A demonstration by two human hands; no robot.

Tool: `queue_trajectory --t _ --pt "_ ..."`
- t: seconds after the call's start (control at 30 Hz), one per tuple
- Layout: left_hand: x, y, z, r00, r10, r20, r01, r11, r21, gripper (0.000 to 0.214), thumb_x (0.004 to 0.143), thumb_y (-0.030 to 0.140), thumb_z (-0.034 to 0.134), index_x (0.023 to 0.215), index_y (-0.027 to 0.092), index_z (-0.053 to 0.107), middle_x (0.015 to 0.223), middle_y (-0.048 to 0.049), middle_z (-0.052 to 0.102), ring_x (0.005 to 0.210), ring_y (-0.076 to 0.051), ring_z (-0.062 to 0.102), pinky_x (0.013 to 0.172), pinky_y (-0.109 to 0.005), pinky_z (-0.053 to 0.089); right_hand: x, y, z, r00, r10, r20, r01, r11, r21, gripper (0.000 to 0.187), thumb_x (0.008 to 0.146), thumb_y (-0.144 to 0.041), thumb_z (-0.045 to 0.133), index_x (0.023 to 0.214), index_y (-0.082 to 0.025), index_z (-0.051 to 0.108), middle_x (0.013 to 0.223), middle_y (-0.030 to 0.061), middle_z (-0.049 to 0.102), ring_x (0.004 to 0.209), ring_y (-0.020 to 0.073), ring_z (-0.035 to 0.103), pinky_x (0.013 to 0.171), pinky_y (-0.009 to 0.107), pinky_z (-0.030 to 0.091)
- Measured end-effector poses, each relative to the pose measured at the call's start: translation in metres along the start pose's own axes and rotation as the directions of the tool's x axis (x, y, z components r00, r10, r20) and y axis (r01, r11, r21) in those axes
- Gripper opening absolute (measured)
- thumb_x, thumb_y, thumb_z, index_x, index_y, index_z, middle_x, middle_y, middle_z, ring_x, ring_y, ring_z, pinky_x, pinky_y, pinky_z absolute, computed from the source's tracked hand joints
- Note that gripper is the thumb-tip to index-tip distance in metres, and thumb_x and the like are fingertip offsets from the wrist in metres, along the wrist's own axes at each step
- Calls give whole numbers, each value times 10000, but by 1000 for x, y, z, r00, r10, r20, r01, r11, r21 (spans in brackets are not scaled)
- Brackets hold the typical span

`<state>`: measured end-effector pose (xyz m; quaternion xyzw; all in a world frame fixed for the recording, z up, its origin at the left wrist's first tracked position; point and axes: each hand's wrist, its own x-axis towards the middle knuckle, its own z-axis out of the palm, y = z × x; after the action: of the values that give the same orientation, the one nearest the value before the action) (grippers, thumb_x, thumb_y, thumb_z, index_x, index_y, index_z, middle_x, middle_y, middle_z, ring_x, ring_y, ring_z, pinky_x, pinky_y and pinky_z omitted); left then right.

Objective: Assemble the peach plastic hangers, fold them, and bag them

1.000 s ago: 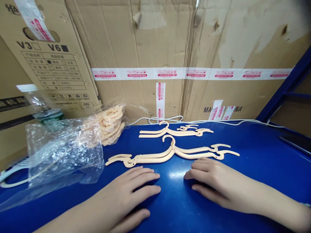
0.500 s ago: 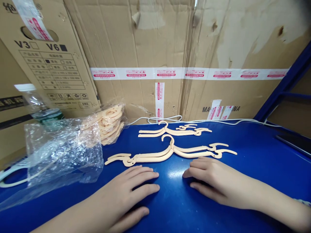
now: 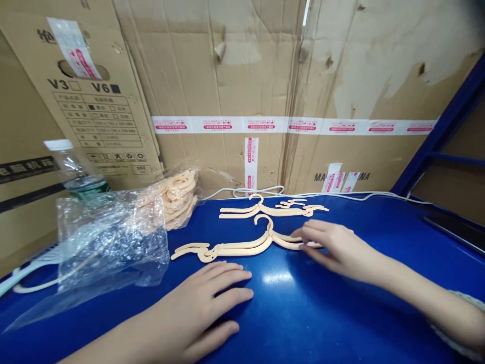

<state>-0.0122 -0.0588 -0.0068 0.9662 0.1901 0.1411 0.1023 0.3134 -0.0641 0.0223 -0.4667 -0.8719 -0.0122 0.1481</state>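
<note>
Two cream plastic hangers lie on the blue table [image 3: 295, 313]. The near hanger [image 3: 235, 246] stretches across the middle; the far hanger [image 3: 273, 208] lies behind it, close to the cardboard. My right hand [image 3: 333, 245] rests on the right arm of the near hanger, fingers stretched out and touching it. Flat on the table in front of the near hanger lies my left hand [image 3: 204, 303], fingers spread, holding nothing.
A crumpled clear plastic bag [image 3: 109, 242] lies at the left, with a bagged stack of cream hangers [image 3: 178, 197] behind it. A water bottle [image 3: 78, 174] stands at far left. Cardboard boxes [image 3: 246, 91] wall the back. A white cable [image 3: 341, 194] runs along them.
My right hand has moved forward from the bare table onto the right arm of the near hanger. My left hand has stayed flat in place. The camera tilted slightly.
</note>
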Motion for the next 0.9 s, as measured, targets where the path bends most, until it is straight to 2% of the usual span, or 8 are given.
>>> queue_trajectory --t 0.07,0.17,0.23,0.3,0.43,0.57,0.7,0.9 --pt "0 0 -2 1000 8 3 -8 1000 0 411 899 228 540 1307 283 531 1408 -65 545 1275 -285 500 1102 -456 390 9 17 -5 998 42 -55 -47 995 -85 225 937 -188 450 1069 -176 632 1005 107 680 918 219 649 770 322 496" --pt "1 1 -7 998 29 48 -29 1000 9 419 902 229 546 1318 271 515 1414 -75 534 1282 -281 492 1101 -454 392 28 43 -12 990 138 -24 -140 958 -249 225 924 -175 465 1040 -165 657 1030 115 702 931 231 668 768 312 504" --pt "3 1 -10 996 41 76 -42 999 10 417 904 229 547 1318 262 510 1415 -87 529 1282 -282 490 1095 -455 397 43 60 -16 984 176 -12 -172 939 -298 252 924 -164 449 1047 -143 668 1016 136 714 911 257 681 748 332 507" --pt "4 3 -12 995 44 89 -45 999 6 414 904 227 544 1316 256 510 1409 -97 530 1277 -288 494 1084 -465 406 58 74 -16 981 194 13 -180 930 -321 259 913 -161 455 1032 -130 683 984 155 723 884 283 691 713 347 508" --pt "5 5 -15 996 51 77 -51 999 -2 400 895 215 552 1293 251 533 1378 -108 556 1253 -299 518 1060 -473 426 86 95 -7 980 173 98 -133 937 -324 294 856 -109 506 1066 -164 704 1080 140 726 967 281 688 763 333 505" --pt "5 7 -18 996 61 68 -61 998 0 393 889 213 560 1280 244 547 1360 -117 572 1234 -304 540 1048 -470 440 106 101 2 978 75 197 -24 967 -253 418 780 -52 554 1157 -175 687 1194 98 699 1075 241 656 852 278 491" --pt "4 7 -18 995 62 77 -62 998 3 398 894 223 559 1292 241 540 1371 -118 563 1244 -307 531 1054 -477 435 117 100 9 970 27 242 22 980 -198 514 711 18 553 1180 -152 679 1176 96 709 1066 221 661 861 251 486" --pt "4 6 -17 993 50 106 -51 999 11 397 905 213 537 1302 228 529 1390 -122 547 1267 -305 510 1065 -488 421 120 99 10 983 18 183 12 987 -159 383 740 18 518 1007 -145 740 984 98 752 901 209 689 769 259 480"
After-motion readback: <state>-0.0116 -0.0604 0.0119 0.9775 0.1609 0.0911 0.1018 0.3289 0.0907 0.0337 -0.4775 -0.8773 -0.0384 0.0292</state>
